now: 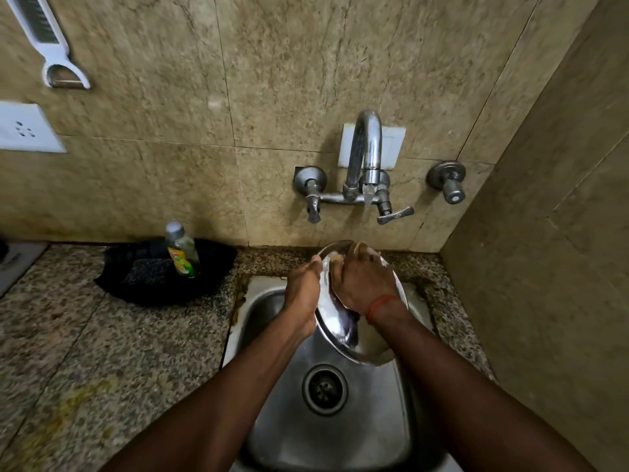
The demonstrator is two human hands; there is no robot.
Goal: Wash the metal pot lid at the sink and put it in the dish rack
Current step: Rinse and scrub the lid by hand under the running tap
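Lid: round shiny metal pot lid (335,330), tilted over the steel sink (272,321), under the running tap (369,155).
Left hand (303,291): closed on the lid's left rim, holding it.
Right hand (364,284): flat on the lid's face, fingers spread, gripping nothing.
Advice: the rim should turn slowly so water reaches every part.
Around: green soap bottle (182,250) in a black tray (143,287), well apart; no dish rack visible.

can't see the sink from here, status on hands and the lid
Left hand gripping lid's left rim. Right hand flat on metal pot lid, rubbing under running tap. Lid over sink. Dish rack not in view, nothing blocking.
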